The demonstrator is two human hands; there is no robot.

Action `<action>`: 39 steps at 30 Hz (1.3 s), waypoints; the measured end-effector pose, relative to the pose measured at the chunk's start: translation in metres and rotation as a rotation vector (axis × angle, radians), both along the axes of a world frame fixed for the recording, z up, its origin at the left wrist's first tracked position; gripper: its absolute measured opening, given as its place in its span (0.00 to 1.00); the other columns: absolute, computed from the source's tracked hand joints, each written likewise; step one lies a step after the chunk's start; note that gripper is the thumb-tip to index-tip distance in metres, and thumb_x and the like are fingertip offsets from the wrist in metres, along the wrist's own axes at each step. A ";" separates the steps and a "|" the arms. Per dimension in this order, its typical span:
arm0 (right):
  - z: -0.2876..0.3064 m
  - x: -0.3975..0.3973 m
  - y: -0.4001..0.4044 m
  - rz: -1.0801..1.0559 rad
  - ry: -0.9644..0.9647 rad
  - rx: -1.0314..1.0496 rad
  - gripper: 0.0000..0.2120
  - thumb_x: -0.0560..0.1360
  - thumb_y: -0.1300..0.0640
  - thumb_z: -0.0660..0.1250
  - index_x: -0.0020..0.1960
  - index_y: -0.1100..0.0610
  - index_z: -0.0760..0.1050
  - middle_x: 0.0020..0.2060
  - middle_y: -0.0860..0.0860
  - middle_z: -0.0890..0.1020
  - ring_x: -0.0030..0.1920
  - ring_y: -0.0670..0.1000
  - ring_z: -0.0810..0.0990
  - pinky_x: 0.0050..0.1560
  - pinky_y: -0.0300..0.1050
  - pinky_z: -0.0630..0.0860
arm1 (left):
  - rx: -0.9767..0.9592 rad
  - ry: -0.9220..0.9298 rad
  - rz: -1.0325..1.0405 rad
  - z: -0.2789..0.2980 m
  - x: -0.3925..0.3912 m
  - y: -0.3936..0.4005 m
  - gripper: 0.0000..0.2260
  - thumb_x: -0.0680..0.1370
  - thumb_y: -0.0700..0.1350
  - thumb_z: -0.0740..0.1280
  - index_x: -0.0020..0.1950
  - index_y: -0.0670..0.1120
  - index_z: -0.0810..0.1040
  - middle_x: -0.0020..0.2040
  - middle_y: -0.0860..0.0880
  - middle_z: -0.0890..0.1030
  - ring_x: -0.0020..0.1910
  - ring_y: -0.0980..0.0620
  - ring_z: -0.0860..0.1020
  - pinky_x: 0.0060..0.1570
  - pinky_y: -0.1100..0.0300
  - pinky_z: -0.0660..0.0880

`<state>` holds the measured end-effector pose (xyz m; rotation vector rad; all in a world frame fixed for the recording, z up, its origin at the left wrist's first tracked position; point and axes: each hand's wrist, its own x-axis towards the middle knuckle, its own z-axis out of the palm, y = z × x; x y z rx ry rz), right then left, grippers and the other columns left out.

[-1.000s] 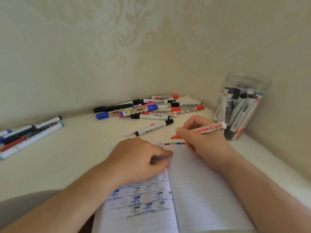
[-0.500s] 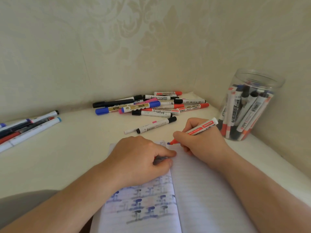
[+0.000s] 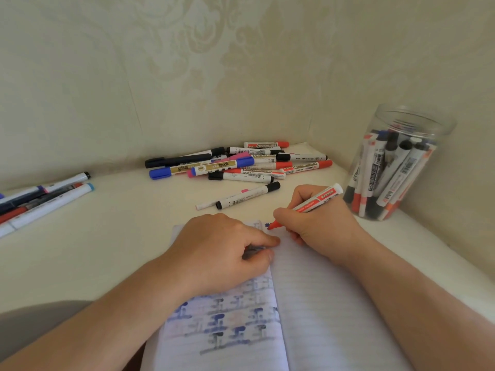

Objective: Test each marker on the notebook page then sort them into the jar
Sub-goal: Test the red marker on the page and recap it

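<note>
While the right hand [image 3: 318, 226] pinches a red marker [image 3: 308, 206] between curled fingers and thumb, its uncapped tip touches the top edge of the notebook's [image 3: 321, 311] right page, just beside a small blue dot. The left hand [image 3: 219, 250] lies knuckles-up on the far part of the left page, fingers bent, with thumb and forefinger closed round something small and dark; what it is cannot be made out.

On the right, against the wall, stands the clear jar [image 3: 417, 124], open at the top and holding many markers upright or leaning. It is near the right hand but not touching it. At the far corner lies a loose heap of markers [image 3: 235, 164], and nearer, between the heap and the notebook, a single black-capped marker [image 3: 247, 195] lies beside a thin white pen. A second group of markers [image 3: 45, 199] lies well apart at the left, cut off by the picture's edge.

Bare white tabletop [image 3: 107, 236] shows between the left group and the notebook, and a narrower strip runs along the right, from the jar toward the near edge. The notebook's near end is cut off, the left hand hides much of the left page, and the blurred blue and grey marks below it cannot be read.
</note>
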<state>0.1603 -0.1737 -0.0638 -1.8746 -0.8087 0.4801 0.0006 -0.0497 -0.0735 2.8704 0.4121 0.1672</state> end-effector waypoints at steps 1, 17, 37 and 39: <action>0.000 0.000 0.000 -0.001 0.015 0.012 0.13 0.71 0.59 0.76 0.36 0.61 0.73 0.30 0.64 0.82 0.26 0.51 0.75 0.30 0.43 0.72 | 0.001 0.002 0.000 0.000 0.000 0.000 0.18 0.80 0.65 0.55 0.68 0.75 0.71 0.34 0.62 0.76 0.38 0.62 0.75 0.37 0.63 0.70; 0.000 0.000 -0.001 0.021 -0.008 0.033 0.14 0.72 0.59 0.77 0.38 0.64 0.74 0.30 0.61 0.83 0.26 0.49 0.76 0.29 0.41 0.73 | 0.009 -0.018 -0.001 -0.002 0.001 0.000 0.18 0.79 0.65 0.55 0.68 0.75 0.71 0.31 0.63 0.74 0.35 0.64 0.73 0.35 0.64 0.65; -0.003 0.005 -0.001 0.030 0.084 0.131 0.14 0.72 0.60 0.78 0.36 0.60 0.74 0.25 0.54 0.78 0.26 0.50 0.70 0.27 0.41 0.68 | -0.017 -0.045 0.010 0.002 -0.004 -0.002 0.15 0.80 0.63 0.59 0.67 0.69 0.71 0.33 0.58 0.76 0.37 0.61 0.75 0.34 0.63 0.65; 0.000 0.008 -0.005 0.095 0.238 0.254 0.13 0.73 0.61 0.79 0.38 0.55 0.75 0.25 0.52 0.74 0.26 0.50 0.65 0.27 0.41 0.62 | -0.218 -0.135 0.040 0.001 -0.008 0.002 0.08 0.82 0.57 0.62 0.59 0.65 0.65 0.36 0.53 0.77 0.37 0.58 0.75 0.36 0.59 0.69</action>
